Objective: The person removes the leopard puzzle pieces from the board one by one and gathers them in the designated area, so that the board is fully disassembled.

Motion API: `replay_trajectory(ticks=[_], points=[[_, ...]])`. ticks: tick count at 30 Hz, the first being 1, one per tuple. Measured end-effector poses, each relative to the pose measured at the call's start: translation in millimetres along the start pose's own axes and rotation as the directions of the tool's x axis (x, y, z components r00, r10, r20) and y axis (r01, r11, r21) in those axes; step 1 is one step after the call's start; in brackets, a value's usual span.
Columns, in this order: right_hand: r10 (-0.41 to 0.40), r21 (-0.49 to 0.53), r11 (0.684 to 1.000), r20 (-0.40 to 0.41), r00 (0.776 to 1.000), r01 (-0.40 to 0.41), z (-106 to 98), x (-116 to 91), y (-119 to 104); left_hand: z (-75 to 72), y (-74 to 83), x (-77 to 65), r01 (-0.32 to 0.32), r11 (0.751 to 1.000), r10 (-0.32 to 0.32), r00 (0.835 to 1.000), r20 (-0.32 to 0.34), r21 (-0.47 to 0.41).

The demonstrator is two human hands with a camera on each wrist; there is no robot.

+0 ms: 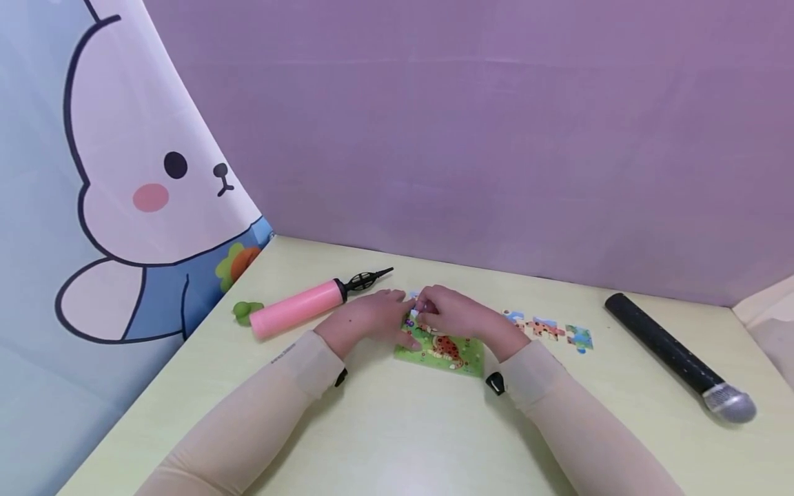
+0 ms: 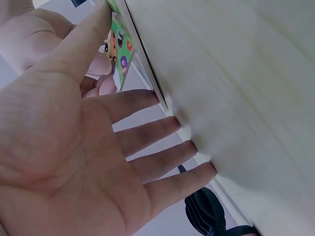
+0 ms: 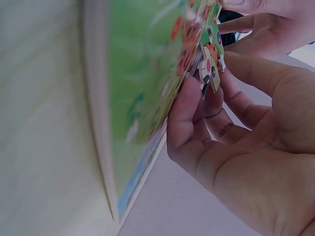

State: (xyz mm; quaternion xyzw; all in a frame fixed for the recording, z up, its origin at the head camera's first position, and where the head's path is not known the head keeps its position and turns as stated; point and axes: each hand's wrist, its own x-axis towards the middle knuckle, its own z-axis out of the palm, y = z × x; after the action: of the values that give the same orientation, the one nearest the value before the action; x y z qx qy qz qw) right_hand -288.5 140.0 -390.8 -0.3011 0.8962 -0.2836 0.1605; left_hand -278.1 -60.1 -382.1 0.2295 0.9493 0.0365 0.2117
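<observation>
A green jigsaw puzzle board [image 1: 471, 353] with a spotted animal picture lies flat on the table. My right hand [image 1: 457, 315] pinches a puzzle piece [image 3: 212, 64] over the board, its edge lifted at a tilt in the right wrist view. That same piece shows green, orange and purple patches in the left wrist view. At the board's left side is my left hand [image 1: 380, 318], fingers straight and spread with the tips down at the table. Its thumb [image 2: 91, 34] reaches onto the near left part of the board. Both hands cover much of the board's upper left.
Loose puzzle pieces [image 1: 548, 328] lie right of the board. A pink hand pump [image 1: 300, 311] with a black nozzle lies to the left, beside a small green object [image 1: 243, 311]. At the right is a black microphone [image 1: 673, 355]. A purple backdrop [image 1: 465, 138] rises behind the table.
</observation>
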Motion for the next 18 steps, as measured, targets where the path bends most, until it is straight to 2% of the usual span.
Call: replay_trajectory(ticks=[8, 18], points=[[0.035, -0.002, 0.999, 0.019, 0.999, -0.035, 1.2, 1.4, 1.9, 0.1, -0.1, 0.2, -0.005, 1.0, 0.004, 1.0, -0.004, -0.014], [0.017, -0.01, 1.0, 0.045, 0.999, -0.017, 3.8, -2.8, -0.2, 1.0, -0.1, 0.6, -0.006, 1.0, 0.006, 1.0, 0.006, -0.028]])
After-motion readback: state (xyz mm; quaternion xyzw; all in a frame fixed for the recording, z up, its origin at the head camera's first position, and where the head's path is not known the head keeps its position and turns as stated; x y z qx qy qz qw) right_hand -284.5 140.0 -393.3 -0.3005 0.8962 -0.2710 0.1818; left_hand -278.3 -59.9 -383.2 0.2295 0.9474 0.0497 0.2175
